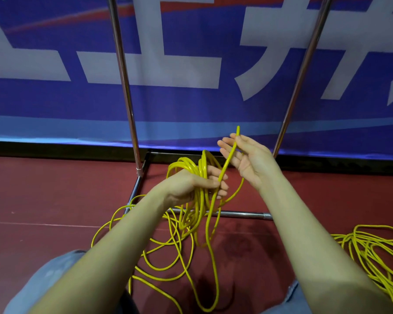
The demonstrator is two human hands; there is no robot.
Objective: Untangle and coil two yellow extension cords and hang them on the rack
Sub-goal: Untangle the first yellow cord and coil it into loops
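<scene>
Coiling is only partly done: the left hand grips several finished loops of one yellow cord, the right hand, fingers relaxed, lifts the next strand above it. Loose cord lies below; second cord untouched far right; rack bare.

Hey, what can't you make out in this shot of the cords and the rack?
- Rack top rail: head view, cut off by the upper edge.
- Second cord pile: runs off the right edge.
- Plug ends: none made out among the loops.
- Left hand fingers: partly hidden behind the coil.
</scene>
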